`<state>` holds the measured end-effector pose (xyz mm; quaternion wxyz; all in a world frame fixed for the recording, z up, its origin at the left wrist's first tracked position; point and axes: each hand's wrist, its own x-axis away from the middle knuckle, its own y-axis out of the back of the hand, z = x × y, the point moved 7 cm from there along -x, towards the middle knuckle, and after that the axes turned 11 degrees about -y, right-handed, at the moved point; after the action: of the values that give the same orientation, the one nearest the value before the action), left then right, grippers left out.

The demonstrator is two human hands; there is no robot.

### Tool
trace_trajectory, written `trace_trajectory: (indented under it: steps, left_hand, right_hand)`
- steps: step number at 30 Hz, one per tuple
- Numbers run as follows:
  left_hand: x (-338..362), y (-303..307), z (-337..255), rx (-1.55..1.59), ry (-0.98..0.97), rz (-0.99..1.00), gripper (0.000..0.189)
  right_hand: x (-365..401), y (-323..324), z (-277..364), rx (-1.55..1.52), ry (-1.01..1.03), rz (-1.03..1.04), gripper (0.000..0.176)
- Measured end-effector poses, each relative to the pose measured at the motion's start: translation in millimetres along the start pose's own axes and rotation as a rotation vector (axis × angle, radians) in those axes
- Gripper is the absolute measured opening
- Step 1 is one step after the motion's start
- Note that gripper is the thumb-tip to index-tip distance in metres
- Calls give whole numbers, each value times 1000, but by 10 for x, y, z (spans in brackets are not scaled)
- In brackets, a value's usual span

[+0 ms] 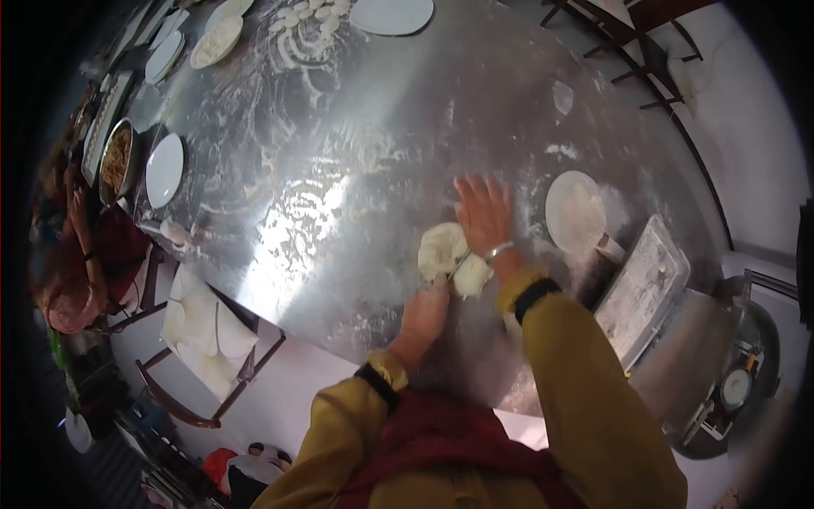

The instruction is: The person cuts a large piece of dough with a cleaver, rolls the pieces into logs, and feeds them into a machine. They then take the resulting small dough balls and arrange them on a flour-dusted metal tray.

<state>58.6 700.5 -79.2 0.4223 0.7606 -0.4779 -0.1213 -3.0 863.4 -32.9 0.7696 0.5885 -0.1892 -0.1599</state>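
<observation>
1. The dough (pixel 441 250) is a pale, soft, lumpy mass, pinched into two lobes, lying on the near part of the table just ahead of the person.
2. The left hand (pixel 424 318) is closed around a thin bright blade (pixel 458 265) that lies across the dough between the lobes.
3. The right hand (pixel 483 212) is flat, palm down and fingers spread, touching the dough's far edge.
4. The table (pixel 381 110) is large, shiny metal, smeared with swirls of white flour (pixel 292 51).
5. A floured round plate (pixel 577 212) and a rectangular tray (pixel 642 284) sit to the right.
6. Small dough pieces (pixel 309 15) lie at the far edge.
7. At the left, a metal bowl (pixel 116 161) stands near a seated person (pixel 68 280).
</observation>
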Motion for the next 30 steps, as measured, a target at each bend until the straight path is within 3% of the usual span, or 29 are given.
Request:
trace_trajectory:
  steps: [1, 4, 6, 8, 10, 12, 14, 16, 18, 20, 22, 23, 25, 26, 28, 30]
  left_hand:
    - [29, 12, -14, 30, 11, 16, 24]
    - [418, 68, 197, 102, 14, -10, 22]
    - [985, 248, 475, 160, 147, 181, 20]
    - [1571, 411, 769, 65, 73, 114, 25]
    - [2106, 564, 1125, 46, 89, -60, 31]
    - [2301, 733, 1494, -87, 418, -18, 35]
    - [2062, 1063, 1571, -199, 395, -314, 31]
    - [1687, 1184, 1697, -326, 438, -274, 31]
    - [1160, 1440, 1332, -699, 278, -415, 44]
    - [535, 1442, 864, -382, 111, -493, 56]
    - [-109, 1127, 398, 94, 2, -390, 58]
    - [-333, 713, 372, 90, 58, -293, 53]
    - [-524, 466, -102, -14, -219, -367, 50]
    - [-547, 422, -267, -62, -344, -416, 48]
    - [-604, 387, -406, -13, -634, -217, 37]
    - [-779, 543, -88, 199, -506, 13, 33]
  right_hand:
    - [18, 42, 22, 21, -7, 25, 47]
    - [189, -176, -347, -314, -263, 2, 56]
    - [565, -542, -506, -812, -463, 206, 71]
    - [1010, -445, -281, -652, -327, 73, 74]
    - [1219, -376, -298, -625, -480, 62, 74]
    - [1559, -320, -362, -646, -588, 58, 71]
    - [1794, -238, -419, -721, -604, 51, 67]
    - [2009, -167, -384, -667, -556, 82, 76]
    - [2090, -148, -316, -580, -463, 55, 81]
    - [2184, -222, -289, -545, -460, 86, 84]
    - [2298, -120, -267, -387, -489, -5, 81]
    - [2384, -74, -280, -463, -517, -22, 78]
    - [2620, -15, -361, -494, -487, -200, 68]
    - [2685, 182, -357, -657, -556, -181, 63]
    - [2914, 554, -313, -563, -655, -178, 62]
    - [3240, 468, -393, -685, -736, -195, 60]
